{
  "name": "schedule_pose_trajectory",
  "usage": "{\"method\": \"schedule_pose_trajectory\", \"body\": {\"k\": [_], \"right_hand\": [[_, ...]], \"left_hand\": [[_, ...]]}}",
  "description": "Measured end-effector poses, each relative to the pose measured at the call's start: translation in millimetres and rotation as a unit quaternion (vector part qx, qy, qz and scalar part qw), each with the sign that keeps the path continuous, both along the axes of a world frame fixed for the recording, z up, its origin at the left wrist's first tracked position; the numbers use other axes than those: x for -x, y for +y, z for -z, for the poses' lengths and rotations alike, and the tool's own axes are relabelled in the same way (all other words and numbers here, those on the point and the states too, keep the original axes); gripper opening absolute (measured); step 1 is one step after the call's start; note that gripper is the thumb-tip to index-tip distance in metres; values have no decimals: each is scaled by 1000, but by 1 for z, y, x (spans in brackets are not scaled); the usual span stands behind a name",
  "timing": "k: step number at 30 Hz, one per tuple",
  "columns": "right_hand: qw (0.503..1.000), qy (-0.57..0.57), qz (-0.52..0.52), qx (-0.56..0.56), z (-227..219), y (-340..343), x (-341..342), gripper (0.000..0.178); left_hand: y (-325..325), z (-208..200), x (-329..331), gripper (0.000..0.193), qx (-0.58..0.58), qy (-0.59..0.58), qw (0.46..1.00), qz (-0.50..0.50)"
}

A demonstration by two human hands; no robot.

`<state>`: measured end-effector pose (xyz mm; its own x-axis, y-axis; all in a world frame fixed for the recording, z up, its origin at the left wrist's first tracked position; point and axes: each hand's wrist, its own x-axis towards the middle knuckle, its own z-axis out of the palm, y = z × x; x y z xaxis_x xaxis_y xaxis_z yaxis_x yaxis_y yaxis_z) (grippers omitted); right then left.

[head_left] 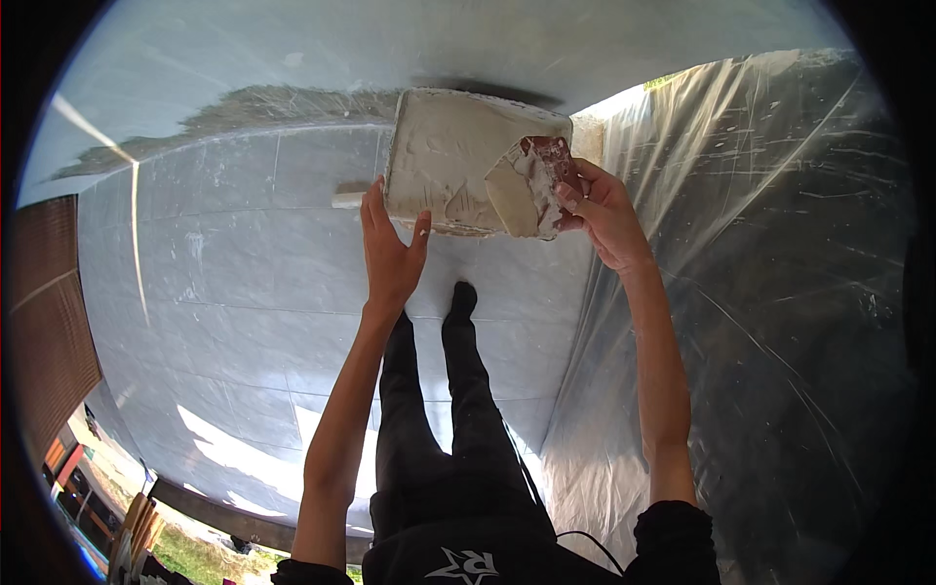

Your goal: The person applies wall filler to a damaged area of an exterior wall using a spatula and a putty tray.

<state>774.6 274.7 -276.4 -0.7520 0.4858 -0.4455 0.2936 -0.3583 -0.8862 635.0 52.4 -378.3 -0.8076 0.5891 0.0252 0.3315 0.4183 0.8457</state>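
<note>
My left hand (395,249) grips the lower left part of a broad, roughly rectangular plaster board (444,122), its thumb at the near edge. Pale, creamy plaster (439,161) covers the board's face, scored and lumpy toward the near side. Between the fingers and thumb of my right hand (609,214) is a small flat scraper (522,185), smeared with plaster. One part of the scraper is beige and the part by my fingers is dark red. It overlaps the board's right side; whether it touches the plaster I cannot tell.
A grey wall (390,44) lies beyond the board, with a darker uneven patch (263,109) along its lower part. Clear plastic sheeting (741,253) hangs at the right. Below is a grey floor (253,253) with sunlit patches. A brown ribbed panel (54,312) stands far left.
</note>
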Motion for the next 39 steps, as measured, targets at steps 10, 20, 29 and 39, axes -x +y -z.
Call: {"method": "schedule_pose_trajectory", "body": {"k": [10, 20, 29, 39], "right_hand": [[976, 207, 73, 16, -190, -54, 41, 31], [948, 277, 142, -60, -298, -73, 62, 18], [912, 277, 230, -199, -305, -22, 100, 17], [517, 243, 148, -808, -265, 35, 173, 47]], "left_hand": [[-18, -202, 61, 39, -164, 69, 983, 40], [-22, -311, 94, 36, -270, 117, 953, 72], [20, -334, 110, 38, -302, 116, 939, 119], [70, -313, 114, 36, -292, 115, 947, 67]]}}
